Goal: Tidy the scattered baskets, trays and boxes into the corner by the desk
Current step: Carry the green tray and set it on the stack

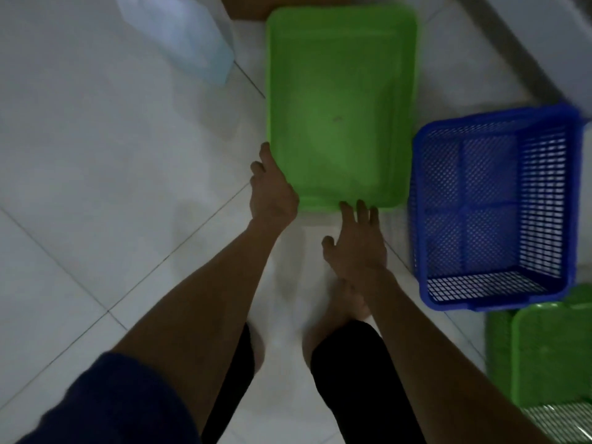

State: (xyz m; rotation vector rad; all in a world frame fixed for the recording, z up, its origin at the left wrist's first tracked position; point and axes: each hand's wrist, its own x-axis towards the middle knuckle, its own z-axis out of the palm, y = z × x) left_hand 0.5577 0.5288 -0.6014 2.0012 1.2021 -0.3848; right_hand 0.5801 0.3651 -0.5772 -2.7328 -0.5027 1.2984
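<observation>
A large green tray (339,104) lies flat on the white tiled floor ahead of me. My left hand (272,190) grips its near left corner, fingers along the left rim. My right hand (357,241) hovers at the tray's near edge with fingers spread, fingertips just touching or almost touching the rim. A blue mesh basket (493,206) stands to the right of the tray, close beside it. More green baskets (544,350) sit at the lower right, one of them with a slatted bottom.
A pale translucent plastic container (189,40) lies at the upper left. A brown cardboard box (256,8) peeks in behind the tray. A grey desk or furniture edge (544,43) runs across the upper right. My feet stand on the tiles below my hands.
</observation>
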